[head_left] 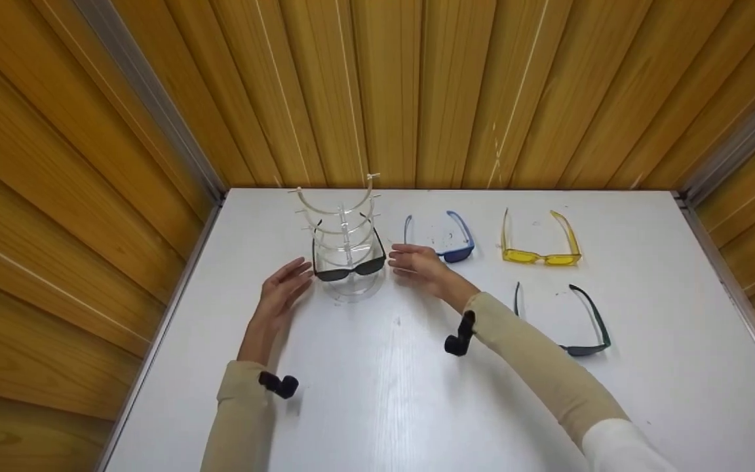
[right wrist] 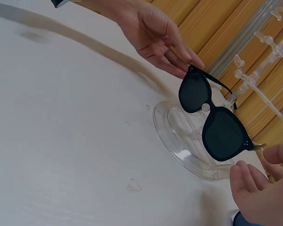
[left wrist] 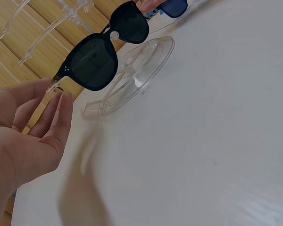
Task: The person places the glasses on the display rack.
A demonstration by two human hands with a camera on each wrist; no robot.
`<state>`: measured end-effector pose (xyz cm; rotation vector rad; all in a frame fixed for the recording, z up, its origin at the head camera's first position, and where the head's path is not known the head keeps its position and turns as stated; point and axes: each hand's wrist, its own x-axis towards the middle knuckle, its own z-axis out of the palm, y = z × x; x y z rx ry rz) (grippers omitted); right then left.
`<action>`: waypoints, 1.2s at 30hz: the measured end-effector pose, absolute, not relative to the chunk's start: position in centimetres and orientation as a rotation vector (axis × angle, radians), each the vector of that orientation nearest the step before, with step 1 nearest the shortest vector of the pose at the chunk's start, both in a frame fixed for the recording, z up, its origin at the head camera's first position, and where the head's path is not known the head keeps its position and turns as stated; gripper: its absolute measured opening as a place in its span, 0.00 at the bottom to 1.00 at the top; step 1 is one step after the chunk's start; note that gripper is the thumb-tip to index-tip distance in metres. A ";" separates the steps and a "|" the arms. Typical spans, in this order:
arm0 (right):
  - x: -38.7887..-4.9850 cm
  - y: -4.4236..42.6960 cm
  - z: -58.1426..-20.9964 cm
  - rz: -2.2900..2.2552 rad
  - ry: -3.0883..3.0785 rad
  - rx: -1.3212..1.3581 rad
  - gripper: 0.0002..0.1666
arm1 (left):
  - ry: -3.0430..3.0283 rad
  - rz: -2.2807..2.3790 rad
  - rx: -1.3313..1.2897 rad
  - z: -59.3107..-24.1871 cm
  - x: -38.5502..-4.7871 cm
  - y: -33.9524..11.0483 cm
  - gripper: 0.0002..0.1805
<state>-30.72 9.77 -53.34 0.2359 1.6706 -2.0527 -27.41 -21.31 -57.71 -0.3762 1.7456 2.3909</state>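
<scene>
Black sunglasses point(head_left: 371, 266) sit on the lowest tier of a clear display stand point(head_left: 344, 226), dark lenses facing the person, arms pointing back. At their left corner is my left hand point(head_left: 279, 295), fingers loosely extended; in the left wrist view its fingertips point(left wrist: 65, 96) lie close to the hinge. My right hand point(head_left: 423, 265) is by the right corner with its fingers stretched out. In the right wrist view, the right hand point(right wrist: 266, 188) has thumb and fingers spread beside the hinge. Whether fingertips touch the frame is hard to tell.
Right of the stand lie blue sunglasses point(head_left: 459, 254), partly behind the right hand. Yellow glasses point(head_left: 538, 258) lie farther right. Dark green sunglasses point(head_left: 587, 349) lie nearer, partly covered by the right sleeve. Wood-panelled walls point(head_left: 390, 92) edge the white table point(head_left: 377, 393).
</scene>
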 end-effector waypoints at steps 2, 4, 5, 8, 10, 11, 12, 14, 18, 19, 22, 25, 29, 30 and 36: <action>-30.5 10.2 -52.8 -2.029 1.648 0.241 0.30 | 1.749 2.387 -0.375 -57.5 -27.1 -22.0 0.29; -30.4 10.6 -52.3 -2.017 1.615 0.229 0.29 | 1.763 2.375 -0.383 -57.2 -26.7 -22.7 0.30; -30.4 10.9 -52.0 -2.014 1.600 0.230 0.29 | 1.763 2.379 -0.393 -57.0 -26.6 -23.1 0.29; -30.3 11.9 -51.5 -2.005 1.584 0.211 0.29 | 1.778 2.368 -0.413 -56.8 -26.1 -23.9 0.30; -30.4 12.9 -51.3 -1.991 1.596 0.189 0.29 | 1.788 2.338 -0.416 -56.8 -25.8 -24.1 0.30; -30.3 13.6 -51.3 -1.984 1.601 0.178 0.29 | 1.795 2.318 -0.408 -56.9 -25.6 -24.1 0.30; -30.3 14.3 -51.2 -1.973 1.606 0.163 0.29 | 1.805 2.296 -0.403 -56.9 -25.5 -24.1 0.30; -30.2 15.8 -51.1 -1.952 1.614 0.144 0.29 | 1.819 2.264 -0.403 -57.1 -25.1 -23.9 0.29; -29.6 18.7 -50.9 -1.902 1.630 0.096 0.31 | 1.841 2.231 -0.377 -57.2 -24.2 -23.2 0.27; -29.5 19.4 -50.9 -1.890 1.638 0.080 0.32 | 1.847 2.218 -0.356 -57.2 -24.0 -23.0 0.27; -28.9 21.6 -50.5 -1.859 1.648 0.036 0.33 | 1.854 2.183 -0.299 -57.2 -23.5 -22.2 0.26; -28.5 23.9 -50.2 -1.824 1.677 -0.007 0.33 | 1.865 2.126 -0.221 -57.1 -23.1 -21.3 0.27; -28.2 27.1 -49.8 -1.749 1.753 -0.093 0.31 | 1.854 2.070 -0.120 -56.8 -22.6 -20.2 0.28; -28.1 28.0 -49.7 -1.734 1.772 -0.112 0.30 | 1.854 2.052 -0.094 -56.7 -22.5 -19.9 0.28; -27.3 33.6 -49.3 -1.770 1.787 -0.112 0.30 | 1.827 1.991 0.036 -56.4 -22.1 -18.5 0.30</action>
